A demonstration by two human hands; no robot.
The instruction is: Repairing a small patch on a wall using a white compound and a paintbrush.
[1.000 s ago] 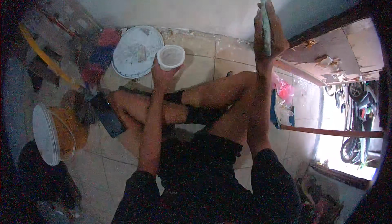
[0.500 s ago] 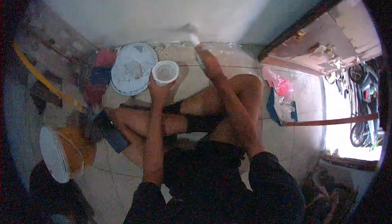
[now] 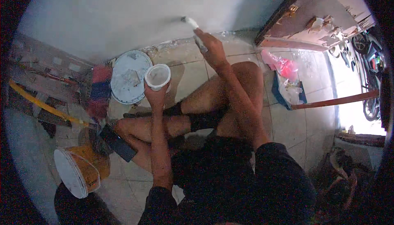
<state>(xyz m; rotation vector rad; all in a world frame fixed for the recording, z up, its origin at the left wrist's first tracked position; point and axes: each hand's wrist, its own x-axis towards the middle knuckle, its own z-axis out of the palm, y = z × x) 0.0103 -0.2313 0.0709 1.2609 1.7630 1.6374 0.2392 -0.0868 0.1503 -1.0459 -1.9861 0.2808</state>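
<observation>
My left hand [image 3: 156, 95] is closed around a small white plastic tub [image 3: 150, 77]. The tub is held upright above my crossed legs and its inside looks pale. Held in my closed right hand [image 3: 213, 50] is a paintbrush [image 3: 190, 22] with a whitish shaft. Its dark tip meets the lower part of the pale wall [image 3: 143, 15], and the end of its handle shows below my fingers. Beside the tub, a round white lid [image 3: 130, 86] with pale smears lies on the floor, carrying a small flat piece.
An orange bucket [image 3: 91, 165] with a white lid lies on its side at the left, near a dark phone [image 3: 117, 143]. A blue dustpan [image 3: 283, 91] holding scraps sits at the right, by pink plastic [image 3: 283, 65]. A peeling door [image 3: 308, 24] stands open beyond.
The whole view has shifted slightly. The brush, blurred before, is now sharper, with its tip a little higher on the wall. Both hands keep their hold.
</observation>
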